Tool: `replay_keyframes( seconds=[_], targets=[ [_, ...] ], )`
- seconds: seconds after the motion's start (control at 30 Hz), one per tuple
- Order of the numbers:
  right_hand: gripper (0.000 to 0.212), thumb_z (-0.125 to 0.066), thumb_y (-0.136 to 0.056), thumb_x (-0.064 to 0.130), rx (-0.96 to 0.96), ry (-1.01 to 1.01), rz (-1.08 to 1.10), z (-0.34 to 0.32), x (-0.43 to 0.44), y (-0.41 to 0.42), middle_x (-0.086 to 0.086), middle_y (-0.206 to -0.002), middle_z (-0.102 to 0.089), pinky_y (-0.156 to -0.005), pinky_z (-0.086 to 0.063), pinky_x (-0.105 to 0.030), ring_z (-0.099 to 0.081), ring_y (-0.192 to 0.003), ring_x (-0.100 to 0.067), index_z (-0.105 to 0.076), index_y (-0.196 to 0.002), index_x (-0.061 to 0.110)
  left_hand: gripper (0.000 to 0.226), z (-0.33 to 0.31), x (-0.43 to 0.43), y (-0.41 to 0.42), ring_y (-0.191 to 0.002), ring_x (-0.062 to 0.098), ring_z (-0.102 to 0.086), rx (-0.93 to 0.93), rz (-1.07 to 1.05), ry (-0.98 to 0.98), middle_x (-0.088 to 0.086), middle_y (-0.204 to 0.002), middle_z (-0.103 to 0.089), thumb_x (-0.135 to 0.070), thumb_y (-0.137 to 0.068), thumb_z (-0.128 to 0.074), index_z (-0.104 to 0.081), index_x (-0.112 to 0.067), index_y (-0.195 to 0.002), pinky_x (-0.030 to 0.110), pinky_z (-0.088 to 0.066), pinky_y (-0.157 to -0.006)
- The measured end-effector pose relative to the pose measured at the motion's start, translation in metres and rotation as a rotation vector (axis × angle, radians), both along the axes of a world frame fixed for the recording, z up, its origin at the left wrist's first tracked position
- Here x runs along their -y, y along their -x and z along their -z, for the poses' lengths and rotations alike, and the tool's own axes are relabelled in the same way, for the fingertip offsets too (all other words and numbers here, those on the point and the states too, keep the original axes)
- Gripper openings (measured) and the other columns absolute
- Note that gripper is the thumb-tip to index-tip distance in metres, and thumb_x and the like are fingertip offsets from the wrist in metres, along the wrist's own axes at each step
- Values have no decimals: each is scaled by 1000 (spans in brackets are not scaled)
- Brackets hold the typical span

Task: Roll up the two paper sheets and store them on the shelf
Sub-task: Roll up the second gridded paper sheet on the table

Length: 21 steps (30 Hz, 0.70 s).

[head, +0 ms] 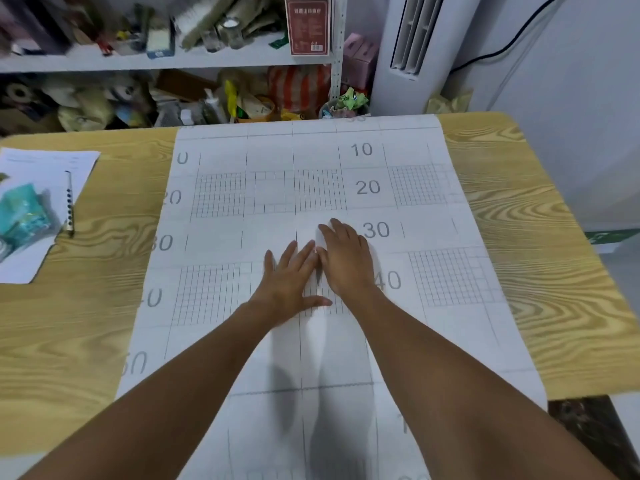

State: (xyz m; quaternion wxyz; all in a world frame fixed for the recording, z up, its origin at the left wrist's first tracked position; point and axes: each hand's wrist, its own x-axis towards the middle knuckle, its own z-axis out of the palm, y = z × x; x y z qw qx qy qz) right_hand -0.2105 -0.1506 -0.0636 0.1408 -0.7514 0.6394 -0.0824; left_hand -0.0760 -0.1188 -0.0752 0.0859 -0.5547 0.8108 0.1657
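A large white paper sheet [311, 161] printed with grids and numbers lies unrolled along the wooden table [86, 306], running from the far edge to past the near edge. My left hand [289, 282] and my right hand [346, 258] lie flat on its middle, side by side, fingers straight and pressing the paper down. I cannot tell whether a second sheet lies under it. The white metal shelf [173, 60] stands behind the table, crowded with items.
On the table's left lie loose white papers [41, 168], a teal packet [20, 216] and a thin metal tool [69, 202]. A red box [308, 26] stands on the shelf. A white air conditioner [408, 46] stands at the back right.
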Motion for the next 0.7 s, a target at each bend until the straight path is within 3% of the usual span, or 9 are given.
replay_keyframes(
  seconds=[0.23, 0.37, 0.47, 0.7],
  targets=[
    [42, -47, -95, 30, 63, 75, -139, 1, -28, 25, -1, -143, -39, -103, -31, -36, -36, -128, -21, -42, -135, 20, 85, 0, 28, 0, -143, 23, 10, -26, -1, 16, -3, -156, 8, -65, -82, -39, -2, -23, -146, 55, -1, -112],
    [44, -53, -90, 40, 55, 51, -276, 4, -49, 34, -2, -136, -46, -99, -33, -35, -42, -122, -23, -48, -129, 21, 66, -8, 40, 3, -142, 26, -4, -5, -63, 43, 1, -156, 0, -48, -90, -44, -16, -24, -145, 51, -14, -111],
    [57, -53, -86, 52, 19, -9, -339, 4, -59, 37, 0, -144, -38, -107, -26, -35, -33, -131, -20, -44, -135, 23, 52, -10, 37, 6, -140, 28, -11, -6, -80, 93, 3, -156, -9, -34, -95, -42, -22, -23, -142, 49, -21, -108],
    [63, -41, -95, 44, -117, -114, -256, 1, -38, 31, 4, -158, -7, -117, -7, -38, -4, -144, -15, -15, -148, 22, 71, -11, 11, -18, -143, 23, -1, -12, 15, -9, 0, -156, -1, -52, -89, -43, -12, -23, -146, 49, -11, -113]
  ],
)
